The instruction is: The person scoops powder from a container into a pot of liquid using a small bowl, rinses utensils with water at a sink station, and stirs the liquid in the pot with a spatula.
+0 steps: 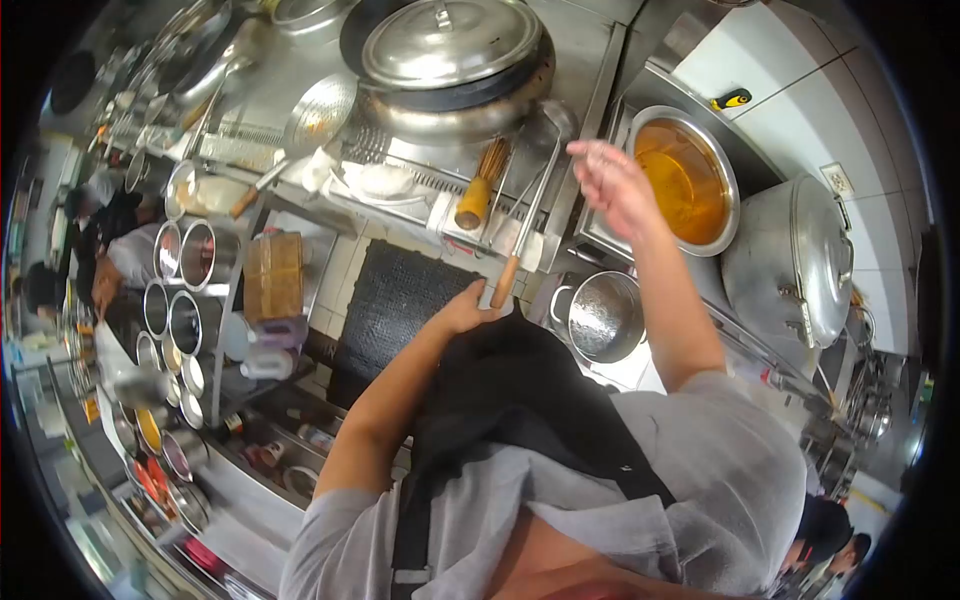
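Observation:
My left hand point(464, 310) is in front of my black apron, its fingers closed at the wooden handle end of a long ladle point(531, 214). The ladle's metal bowl is up by the wok burner, and its shaft crosses the stove's front edge. My right hand point(618, 190) is raised beside a large metal bowl point(727, 165) of orange-yellow oil point(680, 195). Its index finger points out and the others are loosely bent, with nothing in them. Left of the ladle, a bamboo wok brush point(481, 188) lies on the stove edge beside a white cloth point(450, 214).
A lidded wok point(452, 50) stands at the back. Nearby lie a perforated skimmer point(320, 112) and crumpled white cloths point(380, 182). A big lidded pot point(785, 262) and a small steel pot point(605, 315) stand right. Several ingredient containers point(190, 322) line the left counter; people work farther left.

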`<state>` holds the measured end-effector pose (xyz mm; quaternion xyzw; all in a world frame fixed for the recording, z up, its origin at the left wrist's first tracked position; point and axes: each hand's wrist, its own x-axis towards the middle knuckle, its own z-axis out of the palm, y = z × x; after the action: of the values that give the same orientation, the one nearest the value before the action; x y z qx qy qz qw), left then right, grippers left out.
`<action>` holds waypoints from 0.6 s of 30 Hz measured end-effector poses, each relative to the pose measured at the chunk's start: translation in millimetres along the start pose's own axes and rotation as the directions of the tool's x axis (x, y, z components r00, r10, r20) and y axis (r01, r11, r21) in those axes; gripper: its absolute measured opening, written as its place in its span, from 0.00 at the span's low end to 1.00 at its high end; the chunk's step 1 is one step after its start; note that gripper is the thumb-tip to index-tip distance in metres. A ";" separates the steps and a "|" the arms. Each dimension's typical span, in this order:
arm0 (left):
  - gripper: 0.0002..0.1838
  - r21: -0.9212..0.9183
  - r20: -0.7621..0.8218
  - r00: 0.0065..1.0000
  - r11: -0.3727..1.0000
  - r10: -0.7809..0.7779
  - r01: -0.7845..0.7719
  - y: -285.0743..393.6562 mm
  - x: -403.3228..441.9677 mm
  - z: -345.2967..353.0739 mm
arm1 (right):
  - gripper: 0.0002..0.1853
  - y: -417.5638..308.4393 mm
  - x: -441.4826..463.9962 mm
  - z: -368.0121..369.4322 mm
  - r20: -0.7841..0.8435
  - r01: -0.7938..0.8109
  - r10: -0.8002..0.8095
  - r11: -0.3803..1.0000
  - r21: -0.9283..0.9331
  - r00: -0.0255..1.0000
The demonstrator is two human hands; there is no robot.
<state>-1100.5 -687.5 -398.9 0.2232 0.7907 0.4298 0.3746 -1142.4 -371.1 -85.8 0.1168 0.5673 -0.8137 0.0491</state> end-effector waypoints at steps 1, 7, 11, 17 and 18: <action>0.42 -0.036 0.102 0.993 0.998 0.061 -0.058 -12.9 27.7 -2.6 | 0.14 10.0 -0.5 3.7 -0.021 -0.013 0.012 1.000 -0.020 1.000; 0.29 -0.437 0.178 0.976 0.879 -0.123 0.190 130.0 30.9 -52.3 | 0.15 28.6 -33.4 41.5 -0.095 -0.003 -0.014 0.984 -0.180 0.995; 0.21 -0.403 0.287 0.949 0.883 -0.129 0.242 191.0 14.7 -148.0 | 0.13 14.4 -42.6 49.1 -0.263 0.232 -0.285 0.949 -0.214 0.922; 0.20 -0.662 0.507 0.854 0.687 0.114 0.301 203.4 -26.0 -298.2 | 0.18 -16.2 -27.6 114.1 -0.296 0.506 -0.582 0.809 -0.299 0.757; 0.20 -0.717 0.483 0.848 0.654 0.216 0.241 201.0 -29.6 -318.6 | 0.18 -17.2 -20.7 127.7 -0.283 0.515 -0.590 0.804 -0.297 0.757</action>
<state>-1325.8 -764.0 -105.3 0.1504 0.4054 0.6370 0.6382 -1143.1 -485.4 -23.0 0.0854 0.6543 -0.6940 -0.2881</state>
